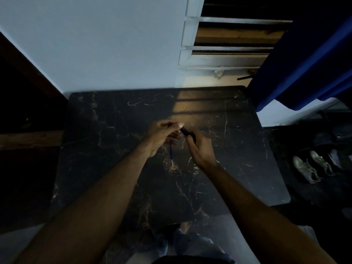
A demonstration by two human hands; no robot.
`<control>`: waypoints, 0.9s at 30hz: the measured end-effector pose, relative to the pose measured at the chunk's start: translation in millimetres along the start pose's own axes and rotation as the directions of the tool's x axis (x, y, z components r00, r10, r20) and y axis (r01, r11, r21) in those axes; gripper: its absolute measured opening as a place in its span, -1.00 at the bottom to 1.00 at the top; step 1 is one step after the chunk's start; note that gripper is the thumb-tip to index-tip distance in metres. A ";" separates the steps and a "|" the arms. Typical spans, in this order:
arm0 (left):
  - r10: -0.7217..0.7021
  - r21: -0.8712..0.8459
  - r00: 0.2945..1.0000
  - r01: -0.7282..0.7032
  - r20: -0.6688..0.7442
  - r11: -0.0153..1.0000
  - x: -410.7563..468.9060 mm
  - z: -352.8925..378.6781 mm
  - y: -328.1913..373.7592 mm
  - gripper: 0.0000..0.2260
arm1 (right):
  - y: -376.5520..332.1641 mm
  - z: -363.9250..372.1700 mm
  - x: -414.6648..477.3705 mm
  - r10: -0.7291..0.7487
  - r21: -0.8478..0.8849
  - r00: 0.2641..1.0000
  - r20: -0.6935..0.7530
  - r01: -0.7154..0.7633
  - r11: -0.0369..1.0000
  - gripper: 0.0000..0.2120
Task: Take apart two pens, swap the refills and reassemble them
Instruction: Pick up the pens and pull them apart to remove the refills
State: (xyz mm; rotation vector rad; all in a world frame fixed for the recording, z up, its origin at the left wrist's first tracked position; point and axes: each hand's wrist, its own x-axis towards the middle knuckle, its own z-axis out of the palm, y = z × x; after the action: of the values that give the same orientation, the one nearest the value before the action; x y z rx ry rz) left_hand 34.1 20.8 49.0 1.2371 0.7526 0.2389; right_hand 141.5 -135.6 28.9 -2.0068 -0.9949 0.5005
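Both hands meet over the middle of a black marble-patterned table (106,149). A short black pen barrel (184,131) runs between them. My left hand (162,135) pinches its far end with thumb and fingertips, and my right hand (200,147) is closed around its near end. A thin blue refill with a pale tip (171,156) shows below my left hand; whether it hangs from the hand or lies on the table I cannot tell. The light is dim and the other pen parts are hidden.
A pale wall and a louvred window (228,44) stand behind the table. A blue curtain (304,63) hangs at the right. Pale shoes (312,166) lie on the dark floor to the right. Dark wooden furniture (28,121) sits to the left.
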 end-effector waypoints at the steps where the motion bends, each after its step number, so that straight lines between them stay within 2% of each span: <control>1: 0.014 0.015 1.000 -0.014 0.015 1.000 -0.8 0.8 1.3 -0.80 | -1.2 -3.5 -1.3 -0.025 -0.028 1.000 0.003 0.025 0.999 -0.84; 6: 0.066 0.083 0.992 -0.075 0.105 0.994 -4.6 3.8 2.4 -0.86 | 1.5 -7.2 -17.5 -0.054 -0.194 0.998 -0.032 0.046 0.980 -0.68; 10: 0.108 0.115 0.985 -0.123 0.135 0.986 -4.8 7.0 0.9 -0.83 | 4.9 -5.7 -26.6 -0.035 -0.191 0.997 -0.062 0.023 0.981 -0.74; 12: 0.119 0.050 0.989 -0.124 0.093 0.991 -4.3 4.0 0.3 -0.83 | 7.5 -9.5 -29.3 0.001 -0.183 0.998 -0.062 -0.012 0.983 -0.81; 13: 0.120 -0.024 0.992 -0.119 0.034 0.993 -2.8 0.3 0.8 -0.86 | 10.0 -11.6 -31.9 0.022 -0.172 0.998 -0.065 -0.033 0.984 -0.79; 15: 0.115 -0.160 0.989 -0.129 -0.089 0.979 1.8 -13.3 4.3 -0.93 | 13.3 -14.1 -39.8 0.081 -0.083 0.994 -0.078 -0.088 0.993 -0.65; 17: 0.087 -0.174 0.987 -0.110 -0.136 0.979 5.7 -30.6 5.2 -0.95 | 11.7 -16.2 -46.8 0.102 0.088 0.991 -0.090 -0.094 0.992 -0.55; 21: -0.028 0.035 0.992 0.032 -0.119 0.999 0.8 -47.9 -17.9 -0.96 | 0.4 -16.4 -46.7 0.093 0.376 0.993 -0.068 -0.060 0.925 -0.55; 24: -0.004 0.229 0.976 0.055 -0.217 0.972 -10.9 -40.8 -44.5 -0.83 | -6.5 -13.2 -46.4 0.124 0.428 0.992 -0.037 -0.096 0.899 -0.58; 27: 0.023 0.253 0.956 0.055 -0.292 0.966 -14.6 -30.4 -69.0 -0.73 | -11.5 -9.9 -51.4 0.163 0.460 0.987 0.009 -0.149 0.875 -0.61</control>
State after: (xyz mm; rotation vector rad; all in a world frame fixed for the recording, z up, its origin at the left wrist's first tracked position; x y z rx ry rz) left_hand -11.6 12.5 -12.3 1.4609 1.0768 0.3230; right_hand 111.2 -177.3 43.6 -1.6616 -0.6212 0.7184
